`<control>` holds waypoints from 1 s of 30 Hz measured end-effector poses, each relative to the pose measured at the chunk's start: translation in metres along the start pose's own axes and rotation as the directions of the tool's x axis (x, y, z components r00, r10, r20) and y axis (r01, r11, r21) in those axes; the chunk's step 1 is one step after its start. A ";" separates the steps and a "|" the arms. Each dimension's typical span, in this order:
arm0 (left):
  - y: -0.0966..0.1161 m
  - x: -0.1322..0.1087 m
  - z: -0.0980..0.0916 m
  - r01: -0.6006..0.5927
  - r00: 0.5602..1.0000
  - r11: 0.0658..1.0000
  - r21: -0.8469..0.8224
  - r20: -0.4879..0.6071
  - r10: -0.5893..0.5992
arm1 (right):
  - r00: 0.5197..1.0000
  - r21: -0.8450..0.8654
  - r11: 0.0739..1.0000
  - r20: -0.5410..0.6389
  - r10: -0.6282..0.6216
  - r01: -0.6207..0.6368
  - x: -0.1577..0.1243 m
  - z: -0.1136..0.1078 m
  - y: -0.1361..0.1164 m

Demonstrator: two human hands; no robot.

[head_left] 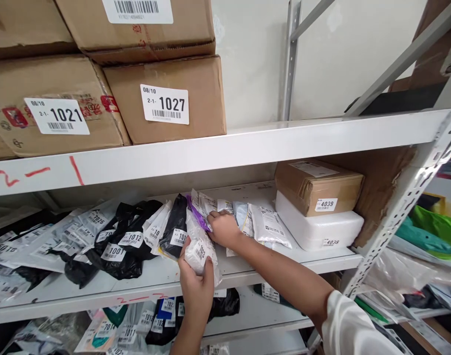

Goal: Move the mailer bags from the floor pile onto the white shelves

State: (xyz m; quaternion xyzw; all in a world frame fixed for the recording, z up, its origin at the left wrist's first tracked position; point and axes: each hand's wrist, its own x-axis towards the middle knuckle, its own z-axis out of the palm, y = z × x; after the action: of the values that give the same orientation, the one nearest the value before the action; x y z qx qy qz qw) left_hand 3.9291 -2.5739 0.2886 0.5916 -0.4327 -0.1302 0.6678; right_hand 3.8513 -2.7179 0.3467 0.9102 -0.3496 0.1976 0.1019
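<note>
Shelf (158, 272): left grip (196, 288) upright, clamped on parcel 1023 (198, 250); right grip (225, 230) curled, closure unclear.

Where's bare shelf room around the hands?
Middle shelf: behind the rightmost white packet, left of brown carton 4039; also a front strip between black bag 1001 and the left hand. Crowded: the left end, where parcels overlap, and around the right hand.

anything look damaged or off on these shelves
The box marked 4039 has a crumpled-looking front corner, and the cardboard to its right has a ragged edge, as if torn. No spills show.
</note>
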 end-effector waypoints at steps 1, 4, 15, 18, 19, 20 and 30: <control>0.000 0.001 0.001 -0.008 1.000 1.000 0.003 -0.001 0.008 | 0.999 0.001 0.999 -0.001 0.034 -0.034 -0.001 -0.002 0.001; 0.003 0.006 0.007 -0.039 0.999 0.999 0.029 -0.006 0.039 | 0.989 0.018 0.989 -0.001 0.145 -0.145 -0.005 -0.009 0.011; -0.007 0.065 0.026 -0.403 0.912 0.843 0.356 0.080 0.402 | 0.994 0.144 0.984 -0.024 0.110 -0.105 -0.031 -0.027 0.037; 0.004 0.072 0.017 -0.492 0.850 0.676 0.549 0.133 0.510 | 0.997 0.189 0.980 0.014 -0.072 0.068 -0.038 -0.024 0.035; 0.010 0.075 0.013 -0.496 0.840 0.629 0.599 0.148 0.522 | 0.996 0.193 0.978 0.019 -0.091 0.086 -0.039 -0.022 0.033; 0.016 0.077 0.010 -0.504 0.832 0.591 0.630 0.173 0.526 | 0.996 0.191 0.978 0.022 -0.089 0.084 -0.039 -0.019 0.031; 0.102 0.142 0.014 -0.855 0.500 0.328 0.401 0.803 0.323 | 0.988 0.226 0.967 -0.123 -0.093 0.119 -0.105 -0.065 0.030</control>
State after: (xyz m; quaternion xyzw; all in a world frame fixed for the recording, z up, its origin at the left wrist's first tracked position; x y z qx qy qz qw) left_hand 3.9678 -2.6536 0.4396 0.5214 -0.8207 0.1644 0.1661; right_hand 3.7413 -2.6570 0.3612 0.9208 -0.2687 0.2817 0.0243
